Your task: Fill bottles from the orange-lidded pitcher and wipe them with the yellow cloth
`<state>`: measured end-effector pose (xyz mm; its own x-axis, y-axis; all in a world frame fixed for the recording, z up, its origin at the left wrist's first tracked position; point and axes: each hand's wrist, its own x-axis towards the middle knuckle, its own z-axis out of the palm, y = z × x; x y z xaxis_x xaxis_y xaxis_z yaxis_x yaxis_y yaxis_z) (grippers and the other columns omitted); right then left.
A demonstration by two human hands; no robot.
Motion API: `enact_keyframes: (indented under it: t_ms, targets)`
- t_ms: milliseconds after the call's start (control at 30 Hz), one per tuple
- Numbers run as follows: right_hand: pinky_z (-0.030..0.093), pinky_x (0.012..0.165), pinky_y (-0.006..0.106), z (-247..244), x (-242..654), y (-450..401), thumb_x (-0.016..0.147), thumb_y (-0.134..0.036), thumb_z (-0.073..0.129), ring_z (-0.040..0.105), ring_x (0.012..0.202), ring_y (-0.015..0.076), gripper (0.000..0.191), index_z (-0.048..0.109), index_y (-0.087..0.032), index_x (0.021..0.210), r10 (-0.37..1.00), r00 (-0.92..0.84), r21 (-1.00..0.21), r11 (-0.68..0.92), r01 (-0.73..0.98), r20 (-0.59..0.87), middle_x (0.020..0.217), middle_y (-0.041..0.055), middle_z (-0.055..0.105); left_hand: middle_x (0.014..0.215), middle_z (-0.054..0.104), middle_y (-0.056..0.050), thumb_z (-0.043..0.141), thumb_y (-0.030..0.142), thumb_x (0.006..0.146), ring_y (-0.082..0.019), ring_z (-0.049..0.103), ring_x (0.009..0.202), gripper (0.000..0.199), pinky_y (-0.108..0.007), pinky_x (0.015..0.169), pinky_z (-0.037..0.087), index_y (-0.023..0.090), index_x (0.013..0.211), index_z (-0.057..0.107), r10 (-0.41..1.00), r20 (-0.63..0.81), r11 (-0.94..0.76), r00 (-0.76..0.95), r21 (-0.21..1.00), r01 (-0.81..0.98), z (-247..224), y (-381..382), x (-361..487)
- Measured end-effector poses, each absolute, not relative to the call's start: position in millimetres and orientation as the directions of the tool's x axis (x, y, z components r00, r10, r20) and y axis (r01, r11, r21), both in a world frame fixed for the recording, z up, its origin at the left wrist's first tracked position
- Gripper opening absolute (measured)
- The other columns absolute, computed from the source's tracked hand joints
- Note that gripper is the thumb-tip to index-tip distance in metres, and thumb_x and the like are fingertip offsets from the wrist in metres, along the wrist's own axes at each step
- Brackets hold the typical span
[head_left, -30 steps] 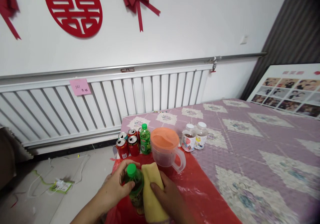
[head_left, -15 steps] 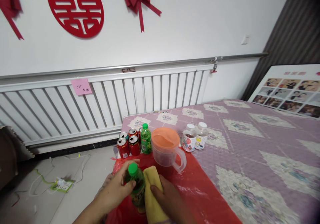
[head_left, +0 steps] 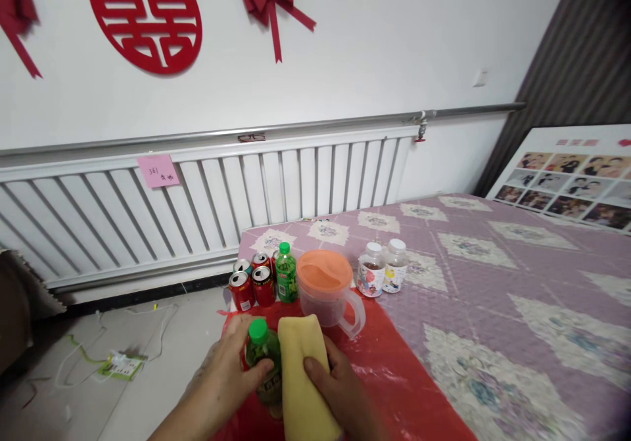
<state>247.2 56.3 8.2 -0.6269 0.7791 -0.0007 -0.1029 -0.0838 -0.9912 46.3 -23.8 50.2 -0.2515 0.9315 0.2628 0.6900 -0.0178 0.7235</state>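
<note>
My left hand [head_left: 231,370] is wrapped round a green-capped plastic bottle [head_left: 269,382], thumb across its front, above a red plastic sheet [head_left: 389,375]. A folded yellow cloth [head_left: 302,375] is gripped in my right hand [head_left: 335,375], its left edge against the bottle's side. Just beyond them stands a clear plastic pitcher [head_left: 315,303] with an orange lid, handle to the right. Left of the pitcher is another green-capped bottle [head_left: 286,277], upright beside several opened drink cans [head_left: 263,286]. The lower part of the held bottle is partly covered by the cloth.
Two white-lidded jars [head_left: 372,273] stand right of the pitcher on a purple floral bedspread [head_left: 473,296]. A white radiator [head_left: 207,211] runs along the wall behind. Cables and a power strip [head_left: 121,365] lie on the floor at left. A photo board [head_left: 566,178] leans at right.
The yellow cloth has turned so that its broad face shows, and it has come up slightly beside the bottle. My left hand keeps its hold. The view has shifted a little.
</note>
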Motion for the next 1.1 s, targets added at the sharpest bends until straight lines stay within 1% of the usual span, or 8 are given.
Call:
enact_keyframes:
  t_ms: [167,300,467,600,767,867,967,1100]
  targets:
    - [0.053,0.074,0.037,4.0,243.4,57.1,0.082,-0.048,0.059,0.067,0.094,0.0279,0.051,0.055,-0.02,0.123,0.808,-0.589,-0.992,-0.088,-0.091,-0.018,0.114,0.0105,0.07,0.125,0.061,-0.008,0.066,0.017,0.071,-0.029,0.057,0.115,0.059,-0.041,0.099,0.046,0.024,0.129,0.053,0.961,0.198,-0.062,-0.193,0.835,0.547,54.6,-22.9,40.5]
    - [0.051,0.08,0.038,0.0,239.9,61.1,0.084,-0.038,0.055,0.066,0.098,0.0276,0.043,0.057,-0.017,0.121,0.817,-0.574,-0.997,-0.001,0.079,-0.046,0.118,0.0123,0.068,0.131,0.058,-0.009,0.062,0.014,0.074,-0.027,0.054,0.121,0.063,-0.04,0.103,0.043,0.023,0.134,0.045,0.986,0.104,-0.043,-0.13,0.913,0.405,53.2,-22.9,37.1]
    - [0.048,0.085,0.036,-1.6,238.3,62.4,0.081,-0.029,0.055,0.066,0.099,0.0261,0.036,0.062,-0.018,0.114,0.814,-0.579,-0.958,0.132,0.255,-0.042,0.11,0.01,0.071,0.134,0.056,-0.009,0.058,0.012,0.076,-0.026,0.052,0.125,0.064,-0.04,0.106,0.041,0.024,0.137,0.041,0.995,0.084,-0.062,-0.062,0.952,0.3,46.8,-22.1,32.6]
    - [0.048,0.086,0.037,1.9,237.6,61.1,0.08,-0.029,0.056,0.065,0.1,0.0265,0.04,0.06,-0.017,0.118,0.823,-0.567,-0.971,0.123,0.205,-0.015,0.113,0.0108,0.07,0.13,0.058,-0.007,0.063,0.014,0.073,-0.026,0.057,0.117,0.067,-0.04,0.102,0.044,0.027,0.136,0.043,0.983,0.105,-0.036,-0.149,0.914,0.404,40.4,-21.4,32.2]
    - [0.053,0.08,0.039,3.0,237.1,57.9,0.081,-0.042,0.06,0.067,0.097,0.0279,0.052,0.051,-0.018,0.126,0.811,-0.585,-0.996,-0.032,-0.081,0.021,0.114,0.0118,0.069,0.126,0.055,-0.008,0.068,0.017,0.067,-0.028,0.055,0.115,0.06,-0.042,0.1,0.045,0.024,0.125,0.052,0.924,0.216,-0.022,-0.315,0.854,0.519,39.0,-18.1,35.3]
    - [0.054,0.074,0.038,0.9,235.7,55.8,0.081,-0.048,0.061,0.068,0.093,0.028,0.054,0.051,-0.019,0.125,0.804,-0.595,-0.976,-0.112,-0.188,0.022,0.113,0.0118,0.07,0.12,0.055,-0.007,0.065,0.015,0.068,-0.026,0.056,0.108,0.054,-0.043,0.097,0.045,0.023,0.12,0.053,0.933,0.196,-0.005,-0.303,0.846,0.533,42.2,-17.5,36.0]
    - [0.054,0.076,0.039,-2.4,233.8,56.9,0.082,-0.045,0.06,0.067,0.095,0.0285,0.052,0.051,-0.018,0.124,0.809,-0.587,-0.983,-0.1,-0.151,0.008,0.116,0.0129,0.069,0.121,0.055,-0.007,0.06,0.011,0.07,-0.024,0.056,0.107,0.055,-0.041,0.098,0.043,0.024,0.123,0.049,0.962,0.16,-0.031,-0.222,0.868,0.495,44.8,-18.6,33.6]
    - [0.052,0.081,0.04,-8.3,235.2,62.8,0.083,-0.038,0.056,0.067,0.097,0.0282,0.045,0.055,-0.015,0.122,0.807,-0.589,-0.998,-0.017,0.053,-0.045,0.117,0.0137,0.069,0.125,0.055,-0.007,0.058,0.011,0.076,-0.024,0.055,0.113,0.061,-0.039,0.099,0.042,0.026,0.132,0.041,0.992,0.065,-0.023,-0.105,0.934,0.356,47.6,-20.9,27.0]
